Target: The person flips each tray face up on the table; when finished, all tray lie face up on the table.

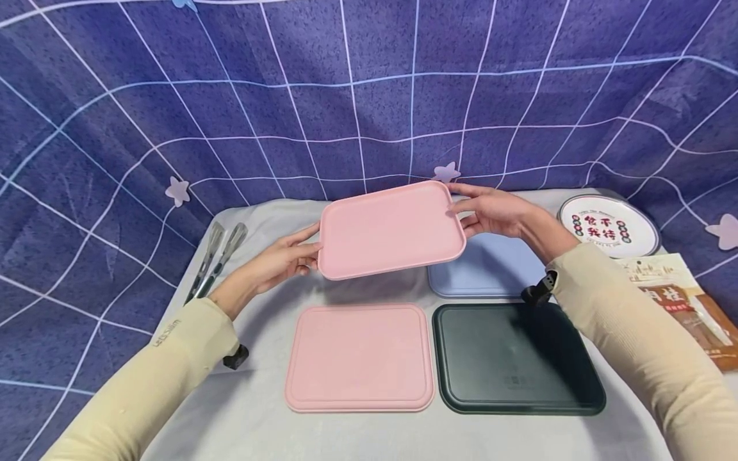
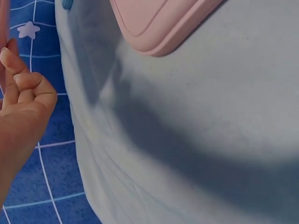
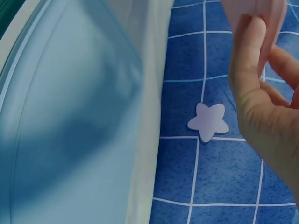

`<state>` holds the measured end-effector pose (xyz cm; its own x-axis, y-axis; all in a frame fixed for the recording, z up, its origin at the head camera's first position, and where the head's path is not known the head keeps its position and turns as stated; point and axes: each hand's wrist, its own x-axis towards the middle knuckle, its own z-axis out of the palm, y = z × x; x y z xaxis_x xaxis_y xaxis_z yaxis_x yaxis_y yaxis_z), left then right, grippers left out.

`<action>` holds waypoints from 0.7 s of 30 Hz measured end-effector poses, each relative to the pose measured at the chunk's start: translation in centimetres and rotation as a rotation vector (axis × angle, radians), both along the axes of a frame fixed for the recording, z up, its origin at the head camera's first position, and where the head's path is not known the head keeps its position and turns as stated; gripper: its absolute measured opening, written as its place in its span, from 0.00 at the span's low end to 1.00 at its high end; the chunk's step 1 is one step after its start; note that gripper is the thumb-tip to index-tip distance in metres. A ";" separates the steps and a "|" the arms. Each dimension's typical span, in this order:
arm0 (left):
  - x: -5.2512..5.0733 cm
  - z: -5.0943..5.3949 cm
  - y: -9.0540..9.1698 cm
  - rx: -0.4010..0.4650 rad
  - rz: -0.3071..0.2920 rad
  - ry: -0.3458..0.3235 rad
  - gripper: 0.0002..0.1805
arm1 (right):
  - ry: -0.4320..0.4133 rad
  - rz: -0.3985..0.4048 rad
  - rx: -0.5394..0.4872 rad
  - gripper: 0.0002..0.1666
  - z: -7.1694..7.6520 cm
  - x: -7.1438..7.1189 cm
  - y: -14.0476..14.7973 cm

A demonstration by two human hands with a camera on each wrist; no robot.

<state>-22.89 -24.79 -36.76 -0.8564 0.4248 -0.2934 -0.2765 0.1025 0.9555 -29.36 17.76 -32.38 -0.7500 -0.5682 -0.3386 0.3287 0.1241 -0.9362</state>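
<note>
A pink rectangular tray (image 1: pixel 392 230) with a low rim is held up above the table in the head view, tilted so its right end is higher. My left hand (image 1: pixel 285 259) pinches its left end, thumb on the upper face. At the other end my right hand (image 1: pixel 496 211) grips the edge with its thumb on top and fingers behind. Only a sliver of the tray shows beside the left hand (image 2: pixel 28 93) in the left wrist view. In the right wrist view the right hand (image 3: pixel 266 98) pinches the tray's corner (image 3: pixel 254 7).
On the white cloth (image 1: pixel 369 442) lie another pink tray (image 1: pixel 360 358), a dark green tray (image 1: pixel 513 358) and a partly covered blue tray (image 1: pixel 490 269). Metal tongs (image 1: pixel 221 256) lie left. An oval plate (image 1: pixel 608 224) and a food packet (image 1: pixel 686 301) sit right. A blue curtain (image 1: pixel 380 109) hangs behind.
</note>
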 end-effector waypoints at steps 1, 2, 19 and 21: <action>0.0 0.0 -0.2 -0.005 -0.002 0.001 0.38 | -0.008 0.025 0.003 0.44 -0.1 0.0 0.1; 0.0 0.0 -0.3 -0.011 -0.007 0.004 0.38 | -0.017 0.050 0.007 0.46 -0.2 0.0 0.1; -0.1 0.4 -2.3 -0.198 -0.104 0.027 0.41 | -0.042 0.213 0.090 0.55 -2.0 0.0 -0.4; 0.0 0.4 -2.4 -0.200 -0.113 0.021 0.42 | -0.038 0.216 0.106 0.55 -2.1 0.0 -0.5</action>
